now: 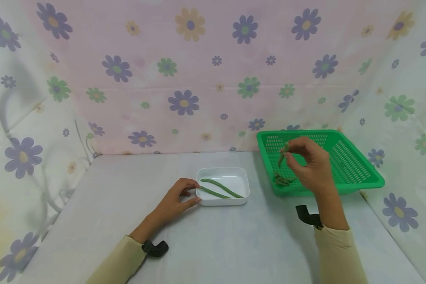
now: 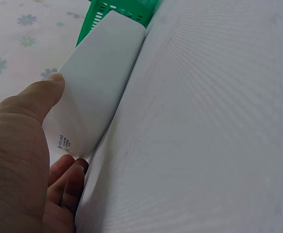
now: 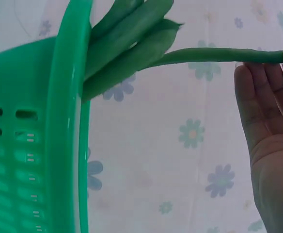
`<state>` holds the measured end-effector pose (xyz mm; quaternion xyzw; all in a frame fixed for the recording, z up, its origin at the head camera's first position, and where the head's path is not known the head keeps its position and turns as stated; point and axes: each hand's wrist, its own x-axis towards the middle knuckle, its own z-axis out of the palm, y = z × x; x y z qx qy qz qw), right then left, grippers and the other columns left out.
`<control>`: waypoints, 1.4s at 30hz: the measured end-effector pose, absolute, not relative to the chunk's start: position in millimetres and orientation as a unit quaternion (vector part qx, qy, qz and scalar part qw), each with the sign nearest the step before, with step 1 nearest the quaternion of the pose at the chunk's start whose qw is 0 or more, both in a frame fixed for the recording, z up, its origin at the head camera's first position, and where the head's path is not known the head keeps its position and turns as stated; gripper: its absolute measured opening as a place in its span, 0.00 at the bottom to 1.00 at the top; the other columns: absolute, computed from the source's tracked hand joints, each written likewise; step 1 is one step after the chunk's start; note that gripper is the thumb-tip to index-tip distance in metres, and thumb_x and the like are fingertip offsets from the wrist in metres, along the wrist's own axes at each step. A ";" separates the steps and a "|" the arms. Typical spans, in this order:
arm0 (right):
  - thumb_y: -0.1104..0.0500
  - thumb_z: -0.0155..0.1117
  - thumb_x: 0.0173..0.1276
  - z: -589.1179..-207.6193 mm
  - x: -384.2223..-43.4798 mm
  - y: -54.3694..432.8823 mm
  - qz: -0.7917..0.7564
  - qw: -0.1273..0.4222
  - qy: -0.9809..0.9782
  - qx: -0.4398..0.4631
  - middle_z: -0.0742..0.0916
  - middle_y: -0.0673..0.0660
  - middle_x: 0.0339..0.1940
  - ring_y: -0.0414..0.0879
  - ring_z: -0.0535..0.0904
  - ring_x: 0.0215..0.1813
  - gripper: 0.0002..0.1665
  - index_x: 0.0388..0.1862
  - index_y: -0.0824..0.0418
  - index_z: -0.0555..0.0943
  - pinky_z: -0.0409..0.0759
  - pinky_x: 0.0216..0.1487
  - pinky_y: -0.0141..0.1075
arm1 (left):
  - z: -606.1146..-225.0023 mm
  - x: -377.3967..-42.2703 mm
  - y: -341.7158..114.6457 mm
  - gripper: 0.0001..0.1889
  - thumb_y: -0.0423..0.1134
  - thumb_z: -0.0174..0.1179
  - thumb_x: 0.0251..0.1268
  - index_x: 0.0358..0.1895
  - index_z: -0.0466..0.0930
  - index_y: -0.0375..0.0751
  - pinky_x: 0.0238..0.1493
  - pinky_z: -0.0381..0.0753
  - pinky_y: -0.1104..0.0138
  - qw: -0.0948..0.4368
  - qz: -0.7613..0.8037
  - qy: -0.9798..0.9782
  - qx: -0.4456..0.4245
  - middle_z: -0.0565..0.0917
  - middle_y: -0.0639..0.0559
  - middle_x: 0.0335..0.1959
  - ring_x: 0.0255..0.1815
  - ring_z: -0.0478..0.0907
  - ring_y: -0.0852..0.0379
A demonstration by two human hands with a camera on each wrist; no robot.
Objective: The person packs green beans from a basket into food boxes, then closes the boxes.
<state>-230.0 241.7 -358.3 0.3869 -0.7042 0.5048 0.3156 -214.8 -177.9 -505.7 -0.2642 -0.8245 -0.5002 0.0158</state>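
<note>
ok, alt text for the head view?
A person's right hand pinches a green bean over a green basket holding more beans. Their left hand holds the left end of a white dish containing two long beans.

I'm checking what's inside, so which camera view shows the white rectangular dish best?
The head view: it looks down into the white rectangular dish, showing its rim and the two green beans inside. The left wrist view shows only its outside, with small print, gripped by the left hand. The right wrist view doesn't show it.
</note>
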 end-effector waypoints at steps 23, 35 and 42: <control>0.83 0.67 0.62 -359.4 -222.0 196.7 0.512 0.297 -0.722 0.359 0.88 0.64 0.41 0.41 0.87 0.47 0.17 0.47 0.72 0.83 0.87 0.52 0.30 | -504.0 -213.3 -176.7 0.20 0.42 0.73 0.71 0.63 0.79 0.52 0.63 0.83 0.51 0.011 -0.497 -0.829 -0.257 0.76 0.52 0.66 0.70 0.78 0.50; 0.83 0.69 0.61 -369.9 -225.2 172.5 0.496 0.258 -0.742 0.369 0.89 0.62 0.43 0.45 0.88 0.47 0.17 0.47 0.70 0.83 0.88 0.51 0.32 | -503.7 -214.0 -176.9 0.21 0.42 0.73 0.71 0.63 0.79 0.51 0.63 0.83 0.51 0.010 -0.498 -0.828 -0.258 0.76 0.52 0.66 0.70 0.78 0.50; 0.79 0.70 0.65 -378.0 -226.3 157.8 0.486 0.237 -0.754 0.374 0.88 0.60 0.43 0.51 0.88 0.47 0.15 0.48 0.67 0.83 0.88 0.52 0.33 | -503.2 -214.4 -177.3 0.20 0.43 0.73 0.71 0.62 0.79 0.53 0.63 0.83 0.50 0.008 -0.497 -0.829 -0.255 0.76 0.53 0.65 0.69 0.78 0.51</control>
